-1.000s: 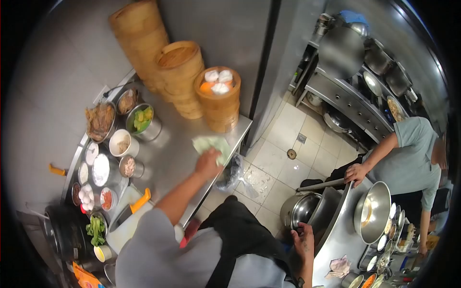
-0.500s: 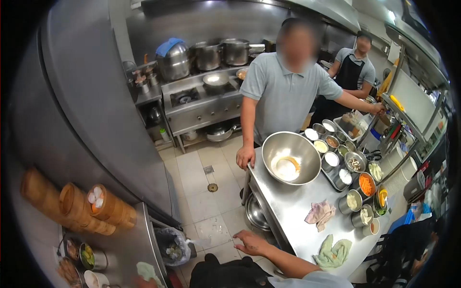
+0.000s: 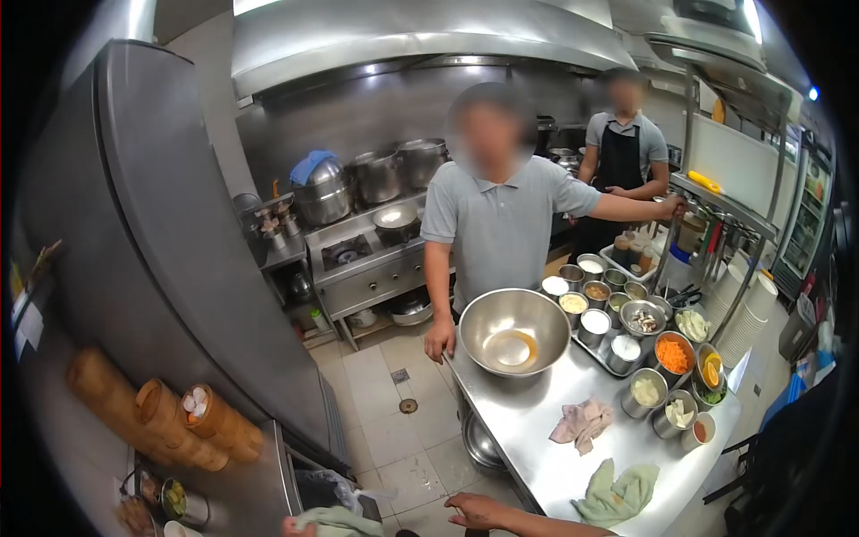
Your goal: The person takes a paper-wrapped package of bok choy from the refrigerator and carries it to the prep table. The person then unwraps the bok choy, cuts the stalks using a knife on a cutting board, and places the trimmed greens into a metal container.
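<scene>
At the bottom edge, my left hand [image 3: 301,528] is only partly in frame, closed on a pale green cloth [image 3: 338,521]. My right hand [image 3: 474,511] hovers above the floor beside the steel table [image 3: 528,419], fingers loosely apart with nothing in them. A large steel mixing bowl [image 3: 514,309] stands on the table with a small amount of orange-brown stuff and a bright patch at its bottom. A crumpled pinkish cloth [image 3: 583,424] and another green cloth [image 3: 616,494] lie on the table's near part.
Across the table a co-worker [image 3: 501,228] rests one hand on its corner and holds the shelf post. Another person [image 3: 624,157] stands behind. Several ingredient tins, including shredded carrot [image 3: 672,354], crowd the right side. Bamboo steamers [image 3: 192,425] and a tall fridge [image 3: 197,242] are left.
The view has tipped upward, so my hands sit lower in frame. My left hand with the green cloth has come rightward. The co-worker keeps the same stance.
</scene>
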Available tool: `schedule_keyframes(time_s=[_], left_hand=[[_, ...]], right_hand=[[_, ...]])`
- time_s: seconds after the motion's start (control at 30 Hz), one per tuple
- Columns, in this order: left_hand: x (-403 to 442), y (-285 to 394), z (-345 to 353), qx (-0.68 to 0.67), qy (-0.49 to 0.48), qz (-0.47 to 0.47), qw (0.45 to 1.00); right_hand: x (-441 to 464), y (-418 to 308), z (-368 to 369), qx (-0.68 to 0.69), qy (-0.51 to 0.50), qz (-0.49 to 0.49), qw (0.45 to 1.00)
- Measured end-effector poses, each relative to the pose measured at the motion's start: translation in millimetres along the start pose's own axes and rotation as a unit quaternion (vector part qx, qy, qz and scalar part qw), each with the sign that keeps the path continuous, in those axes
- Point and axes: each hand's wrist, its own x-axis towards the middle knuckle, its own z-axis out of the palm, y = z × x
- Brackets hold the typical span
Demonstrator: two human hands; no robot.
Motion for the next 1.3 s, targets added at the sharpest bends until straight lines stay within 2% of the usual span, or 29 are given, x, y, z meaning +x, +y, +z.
schedule_keyframes(time_s=[0.03,0.07,0.1,0.13,0.17,0.23,0.3,0.37,0.4,0.43,0.47,0.5,0.53,0.57,0.6,0.63,0.67,0.7,0.73,0.77,0.83,0.9,1.0,1.07,1.1,1.17,1.2,1.27,1.3], left_hand=[[-1.9,36.8,-29.9,0.023,0.010,-0.025,0.999],[3.5,48.6,-49.4,0.029,0.096,-0.036,0.994],[17.5,34.9,-71.1,0.066,0.153,-0.019,0.986],[37.9,9.6,-94.0,0.111,0.157,-0.036,0.981],[36.2,34.4,-104.0,0.063,0.224,-0.031,0.972],[58.2,17.0,-120.7,0.171,0.218,-0.037,0.960],[58.2,13.7,-131.0,0.173,0.011,0.068,0.983],[-1.7,90.1,-118.5,-0.031,-0.077,-0.034,0.996],[30.2,-11.4,-76.3,0.202,0.026,0.154,0.967],[9.0,-8.9,-53.0,0.134,-0.077,0.133,0.979],[0.9,-31.7,-20.3,0.141,-0.209,0.102,0.962],[-17.8,-55.5,19.9,0.268,-0.329,0.314,0.849],[-51.8,-79.6,43.6,0.364,-0.417,0.500,0.666],[-127.1,-25.5,25.5,0.051,-0.513,0.201,0.833],[-160.8,-38.8,32.7,0.050,-0.487,0.419,0.765],[-188.2,-45.2,37.5,0.048,-0.498,0.400,0.768],[-205.3,-34.0,40.3,0.074,-0.629,0.236,0.737],[-215.0,-27.1,40.8,0.100,-0.729,0.067,0.674],[-222.1,-28.1,38.4,0.112,-0.730,0.063,0.671],[-231.3,-30.9,34.8,0.086,-0.718,0.065,0.688],[-250.2,-31.4,20.1,0.060,-0.706,0.063,0.702],[-257.0,-22.5,10.9,0.190,-0.614,0.119,0.756],[-287.0,-9.6,18.6,0.180,-0.568,0.093,0.798],[-321.5,-12.5,47.8,0.070,-0.515,0.081,0.850],[-348.7,11.9,50.7,0.045,-0.477,0.107,0.871],[-402.9,62.2,81.5,0.006,-0.389,0.173,0.905],[-428.1,88.9,95.6,-0.020,-0.364,0.182,0.913],[-480.4,144.8,126.4,-0.062,-0.331,0.190,0.922],[-496.0,156.0,150.6,-0.047,-0.340,0.255,0.904]], right_hand=[[-10.2,7.6,4.4,0.013,0.013,-0.001,1.000],[-21.5,8.1,3.1,0.011,0.019,-0.002,1.000],[-33.6,6.5,0.7,0.005,0.028,0.010,1.000],[-45.6,5.1,-1.3,-0.001,0.041,0.022,0.999],[-58.2,5.2,-1.5,-0.002,0.054,0.021,0.998],[-83.2,4.7,5.5,-0.022,0.084,0.051,0.995],[-106.9,6.3,21.6,-0.043,0.133,0.071,0.988],[-133.9,-17.6,26.1,-0.024,0.130,0.102,0.986],[-140.6,-17.7,44.0,-0.040,0.126,0.109,0.985],[-153.6,-14.0,61.5,-0.062,0.120,0.123,0.983],[-171.3,-26.4,76.4,-0.036,0.104,0.167,0.980],[-185.7,-4.9,114.3,-0.021,0.152,0.085,0.984],[-201.0,-72.8,115.7,-0.068,0.155,0.145,0.975],[-216.0,-95.0,116.0,0.001,0.063,0.204,0.977],[-227.6,-94.3,130.7,0.077,0.048,0.174,0.980],[-246.7,-96.1,145.1,0.083,0.030,0.185,0.979],[-259.3,-104.2,154.3,0.052,0.046,0.137,0.988],[-266.8,-107.9,165.5,0.022,0.070,0.085,0.994],[-271.9,-76.1,179.6,0.040,0.007,0.092,0.995],[-283.9,-80.8,177.4,0.034,0.027,0.077,0.996],[-308.8,-80.5,178.1,-0.004,0.053,0.110,0.992],[-337.9,-77.1,173.6,0.021,0.051,0.143,0.988],[-393.5,-36.5,177.7,0.032,0.054,0.198,0.978],[-438.9,-18.7,176.7,-0.009,0.072,0.250,0.966],[-465.9,-10.9,178.4,-0.009,0.058,0.248,0.967],[-530.5,7.5,184.0,0.104,0.179,0.299,0.932],[-561.6,27.4,196.4,0.101,0.194,0.320,0.922],[-636.3,66.5,229.9,0.084,0.218,0.345,0.909],[-673.6,69.9,234.5,0.134,0.242,0.357,0.892]])
